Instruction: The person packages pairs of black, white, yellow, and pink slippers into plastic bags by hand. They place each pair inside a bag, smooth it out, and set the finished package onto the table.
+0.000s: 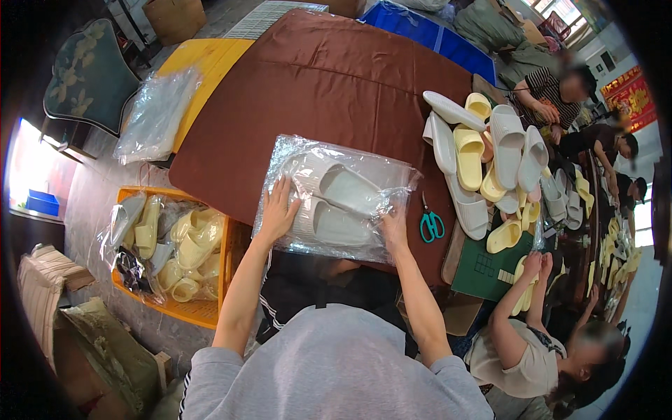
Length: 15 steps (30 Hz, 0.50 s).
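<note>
In front of me on the brown-covered table (336, 94) lies a pair of light grey slide slippers (343, 224) in a clear plastic bag (392, 168). The two slippers lie side by side, toe straps toward the left. My left hand (278, 213) rests flat on the bag's left side with its fingers stretched out, beside the straps. At the bag's right edge, my right hand (394, 229) has its fingers bent in on the plastic, near the heels. Teal-handled scissors (431, 225) lie just right of that hand.
Loose grey and yellow slippers (467, 157) are piled on the right. An orange crate (222, 280) holds bagged slippers at the left. Clear bags (157, 115) lie on a yellow board (203, 59). A blue bin (427, 35) stands behind. Several people work at the right.
</note>
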### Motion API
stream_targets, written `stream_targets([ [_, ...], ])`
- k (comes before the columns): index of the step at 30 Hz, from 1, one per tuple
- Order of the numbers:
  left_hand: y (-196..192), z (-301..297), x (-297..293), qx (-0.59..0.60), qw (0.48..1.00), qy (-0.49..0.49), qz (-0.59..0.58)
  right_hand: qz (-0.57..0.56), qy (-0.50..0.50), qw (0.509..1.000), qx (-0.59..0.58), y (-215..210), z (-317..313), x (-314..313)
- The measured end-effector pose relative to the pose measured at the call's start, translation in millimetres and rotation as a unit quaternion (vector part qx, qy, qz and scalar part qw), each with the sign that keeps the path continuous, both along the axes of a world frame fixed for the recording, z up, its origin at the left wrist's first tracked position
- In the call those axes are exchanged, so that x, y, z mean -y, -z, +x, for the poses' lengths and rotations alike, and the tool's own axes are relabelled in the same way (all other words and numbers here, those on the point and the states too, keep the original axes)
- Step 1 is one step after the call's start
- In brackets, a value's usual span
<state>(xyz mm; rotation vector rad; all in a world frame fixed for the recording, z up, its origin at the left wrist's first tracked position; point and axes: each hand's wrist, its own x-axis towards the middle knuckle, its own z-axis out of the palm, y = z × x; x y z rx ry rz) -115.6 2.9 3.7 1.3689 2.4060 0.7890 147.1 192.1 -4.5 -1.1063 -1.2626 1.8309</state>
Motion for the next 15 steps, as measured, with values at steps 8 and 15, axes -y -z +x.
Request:
stream_targets([
  [8, -1, 3, -8, 0.011, 1.0, 0.002, 0.014, 0.376, -0.141, 0.886, 0.231, 5, 8, -10],
  [15, 8, -1, -5, 0.018, 0.999, -0.015, 0.031, 0.198, -0.365, 0.895, 0.162, -7, 9, -12],
])
